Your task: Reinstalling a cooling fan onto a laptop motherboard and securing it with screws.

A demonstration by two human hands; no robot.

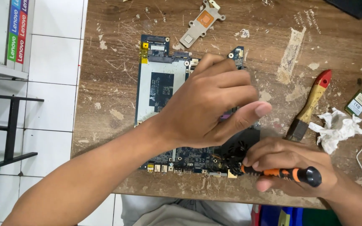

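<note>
Scarred wooden bench [105, 83] beside white floor tiles. Blue circuit board [160, 90] lies flat at centre. Left hand [208, 104] is curled over it, steadying; whatever it pinches is hidden. Right hand [290, 167] is closed round an orange-and-black screwdriver [285, 172], tip at the black fan [241, 144]. Judged step: working a fan screw; next move demands a squarely seated tip.

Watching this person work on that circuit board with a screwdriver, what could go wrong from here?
The screwdriver in the right hand might slip off and scratch the circuit board near the black fan. The board's near edge lies close to the table edge, so a push from the left hand could nudge it off. Any loosened screw could get lost among the table's debris.
</note>
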